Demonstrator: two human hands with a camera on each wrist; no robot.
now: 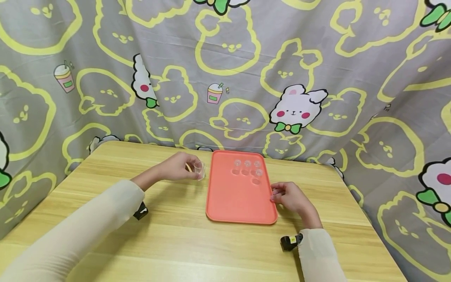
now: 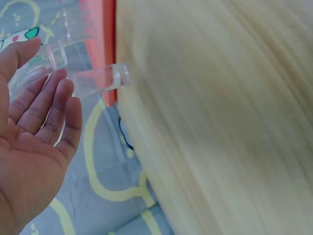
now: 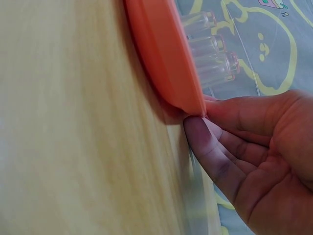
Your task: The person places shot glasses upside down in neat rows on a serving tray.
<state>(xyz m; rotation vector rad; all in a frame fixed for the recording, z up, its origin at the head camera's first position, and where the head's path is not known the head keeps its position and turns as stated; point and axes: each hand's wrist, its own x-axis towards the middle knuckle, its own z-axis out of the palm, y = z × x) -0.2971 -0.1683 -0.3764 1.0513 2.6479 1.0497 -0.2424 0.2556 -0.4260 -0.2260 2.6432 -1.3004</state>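
A small clear plastic cup (image 2: 41,66) is between the curved thumb and fingers of my left hand (image 1: 179,166), just left of the tray. Beside those fingers, a second clear cup (image 2: 98,81) stands on the table in the left wrist view. My right hand (image 1: 290,196) pinches the right rim of the coral-red tray (image 1: 239,207) between thumb and fingers. Several clear cups (image 1: 248,163) stand upright near the tray's far right corner, three in a row and one (image 1: 258,172) in front of the row's right end.
The tray lies on a light wood-grain table (image 1: 183,243). A grey curtain (image 1: 176,51) with yellow cartoon outlines hangs along the table's far edge and sides. Each wrist carries a small black camera (image 1: 289,243).
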